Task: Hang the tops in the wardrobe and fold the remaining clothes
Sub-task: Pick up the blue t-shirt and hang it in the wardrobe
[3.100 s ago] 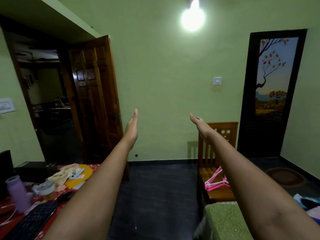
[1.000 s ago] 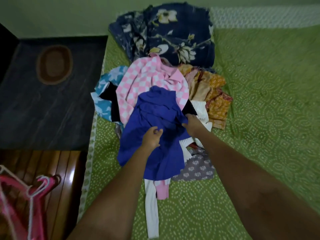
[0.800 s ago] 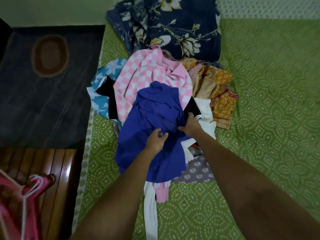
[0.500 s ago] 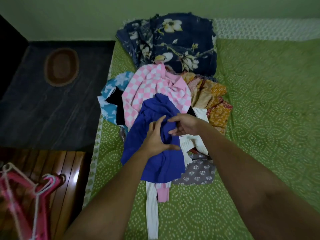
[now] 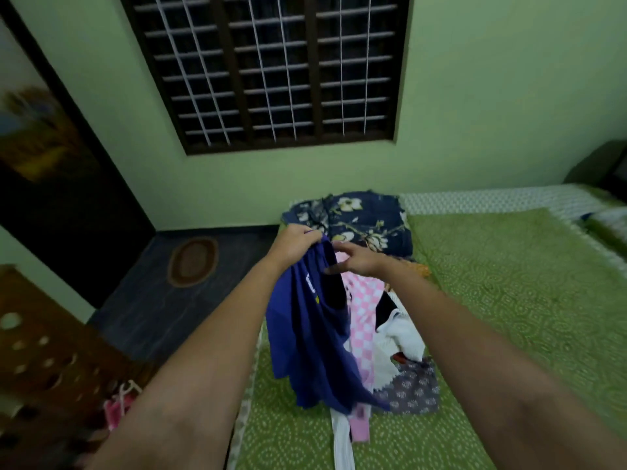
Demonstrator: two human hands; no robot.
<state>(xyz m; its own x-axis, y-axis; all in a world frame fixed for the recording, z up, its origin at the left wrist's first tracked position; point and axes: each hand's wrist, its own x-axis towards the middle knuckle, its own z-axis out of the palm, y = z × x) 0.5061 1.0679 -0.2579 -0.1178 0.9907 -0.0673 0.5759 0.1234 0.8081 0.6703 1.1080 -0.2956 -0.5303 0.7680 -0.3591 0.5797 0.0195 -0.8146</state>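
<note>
Bed: a green patterned bedspread (image 5: 509, 283) covers the mattress, its far edge against the wall.
Room: pale green wall (image 5: 492, 96), a dark window (image 5: 271, 69) with a white grille, dark floor (image 5: 142, 300) with an oval mat (image 5: 193, 261).
Left hand (image 5: 293, 242): fist closed on the top edge of a blue top (image 5: 305, 344), lifting it above the bed.
Right hand (image 5: 356, 261): fingers spread and loosely curled just beside the top's upper edge; whether it has hold of the cloth cannot be told.
Blue top: hangs from the left hand, its hem over the pile.
Pile: a pink checked garment (image 5: 361, 310), white clothes (image 5: 403, 337) and a grey print piece (image 5: 414, 388) lie behind the top, partly hidden by it.
Floral cloth (image 5: 366, 215): navy, bunched at the bed's far end.
Lower left: a brown chair (image 5: 40, 351), blurred, with pink hangers (image 5: 117, 407).
</note>
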